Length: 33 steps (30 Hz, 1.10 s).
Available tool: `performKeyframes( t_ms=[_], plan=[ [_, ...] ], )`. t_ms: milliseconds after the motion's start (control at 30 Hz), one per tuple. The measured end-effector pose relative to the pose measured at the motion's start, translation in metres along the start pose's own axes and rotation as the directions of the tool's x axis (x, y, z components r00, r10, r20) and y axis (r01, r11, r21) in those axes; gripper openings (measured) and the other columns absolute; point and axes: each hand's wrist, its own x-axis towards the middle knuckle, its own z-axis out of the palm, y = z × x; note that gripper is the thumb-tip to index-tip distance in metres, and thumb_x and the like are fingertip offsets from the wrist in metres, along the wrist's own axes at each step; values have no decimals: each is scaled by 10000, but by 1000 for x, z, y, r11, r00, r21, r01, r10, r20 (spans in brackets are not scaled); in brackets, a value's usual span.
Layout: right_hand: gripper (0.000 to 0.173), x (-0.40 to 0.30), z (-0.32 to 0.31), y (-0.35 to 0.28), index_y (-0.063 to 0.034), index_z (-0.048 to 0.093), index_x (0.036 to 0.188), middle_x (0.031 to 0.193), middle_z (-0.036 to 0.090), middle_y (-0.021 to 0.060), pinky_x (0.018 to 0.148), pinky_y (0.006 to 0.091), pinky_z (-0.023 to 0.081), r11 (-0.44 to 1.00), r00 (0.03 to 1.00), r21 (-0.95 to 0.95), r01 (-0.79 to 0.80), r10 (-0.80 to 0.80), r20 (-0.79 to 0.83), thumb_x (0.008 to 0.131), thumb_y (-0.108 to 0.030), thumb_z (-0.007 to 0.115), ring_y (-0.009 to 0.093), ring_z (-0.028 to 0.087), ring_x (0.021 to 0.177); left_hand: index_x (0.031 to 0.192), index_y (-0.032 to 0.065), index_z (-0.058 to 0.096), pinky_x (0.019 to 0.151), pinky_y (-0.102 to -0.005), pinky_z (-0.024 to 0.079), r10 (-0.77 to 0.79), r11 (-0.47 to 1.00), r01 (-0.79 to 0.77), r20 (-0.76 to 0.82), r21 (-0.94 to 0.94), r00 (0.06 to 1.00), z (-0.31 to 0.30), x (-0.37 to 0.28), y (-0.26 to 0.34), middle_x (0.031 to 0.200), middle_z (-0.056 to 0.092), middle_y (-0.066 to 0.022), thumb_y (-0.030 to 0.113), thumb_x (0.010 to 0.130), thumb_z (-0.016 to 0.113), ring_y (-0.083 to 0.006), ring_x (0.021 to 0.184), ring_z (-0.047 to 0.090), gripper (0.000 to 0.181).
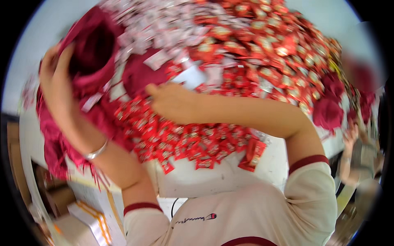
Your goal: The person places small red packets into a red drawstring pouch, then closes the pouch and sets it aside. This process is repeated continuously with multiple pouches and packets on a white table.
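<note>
At the upper left, my left hand (pixel 58 70) grips the rim of a dark red fabric pouch (pixel 106 67), whose mouth gapes wide. My right hand (pixel 172 100) has curled fingers over the edge of another dark red pouch (pixel 138 73) lying flat; whether it pinches the cloth or a small item is hidden. Small red wrapped packets (pixel 190 141) are heaped below and beside this hand. A white piece (pixel 192 77), blurred, lies just beyond it. More dark red pouches (pixel 52 132) are piled under my left forearm.
Pale pink packets (pixel 154 24) and larger red-and-gold packets (pixel 277 46) form big heaps across the white table (pixel 261 172). Dark red pouches (pixel 329 113) lie at the right, near another person's hand (pixel 351 135). Cardboard boxes (pixel 58 196) stand low at the left.
</note>
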Motion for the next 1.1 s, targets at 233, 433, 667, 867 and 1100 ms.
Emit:
performKeyframes(
  t_ms=[233, 433, 667, 867, 1100],
  plan=[
    [167, -109, -71, 23, -8, 469, 724, 790, 478, 71, 620, 295, 426, 655, 874, 726, -209, 459, -162, 584, 56, 535, 161, 520, 731, 884, 16, 530, 752, -206, 356, -56, 998, 59, 79, -36, 995, 7, 0, -7, 893, 519, -17, 93, 766, 557, -95, 823, 478, 144],
    [340, -289, -126, 40, -34, 543, 930, 679, 550, 51, 471, 222, 393, -144, 325, 989, -41, 934, 149, 596, 19, 504, 89, 478, 503, 894, 32, 525, 751, -190, 348, 90, 995, -81, 177, -55, 980, 44, -33, 23, 874, 503, -3, 104, 795, 534, -78, 811, 457, 123],
    [232, -369, -134, 170, -10, 561, 695, 565, 576, 55, 490, 248, 434, 286, 249, 331, -899, 957, -150, 645, -224, 636, 135, 572, 583, 852, 20, 512, 615, -169, 350, 172, 975, -219, 496, 38, 851, 99, -76, 96, 762, 495, 27, 31, 779, 524, -35, 681, 438, 75],
    [304, -317, -123, 204, -46, 604, 856, 837, 615, 94, 650, 360, 462, 77, 68, -203, -976, 996, 51, 596, -205, 619, 238, 595, 756, 821, 8, 523, 528, -150, 312, 149, 980, -200, 661, 2, 736, 141, -118, 131, 684, 471, 43, -33, 743, 524, -17, 599, 396, 88],
    [384, -328, -122, 219, -2, 564, 853, 811, 601, 116, 563, 359, 459, 102, 96, -32, -994, 983, 158, 543, -191, 691, 229, 586, 680, 791, -7, 528, 460, -164, 306, 122, 977, -210, 753, 23, 647, 166, -145, 151, 614, 491, 26, -26, 731, 526, -15, 546, 412, 63]
  ],
)
